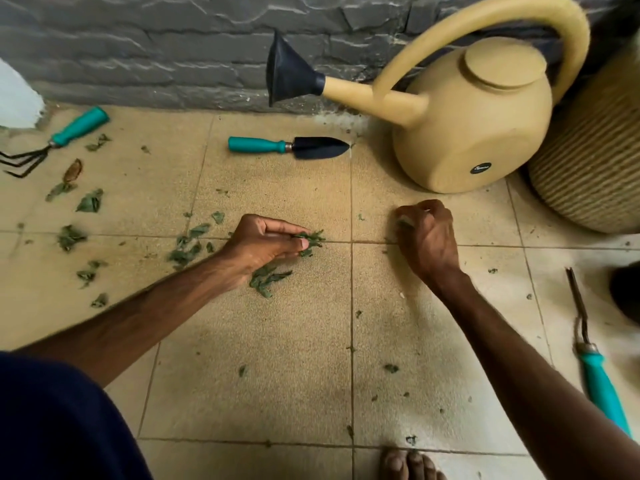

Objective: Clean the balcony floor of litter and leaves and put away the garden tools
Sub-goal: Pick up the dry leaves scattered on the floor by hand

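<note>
On beige tiled floor: gathering scattered green leaf scraps. Left hand pinching leaves; right hand closed around more. Next: collect leftward scraps, then teal-handled black trowel.

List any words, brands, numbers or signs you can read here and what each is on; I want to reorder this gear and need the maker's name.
Nothing here can be read.
Watering can: a small dark oval badge low on its body carries pale lettering, too small and blurred to make out.
Trowel, hand rake and the teal-handled tool at the right: no visible markings.
</note>
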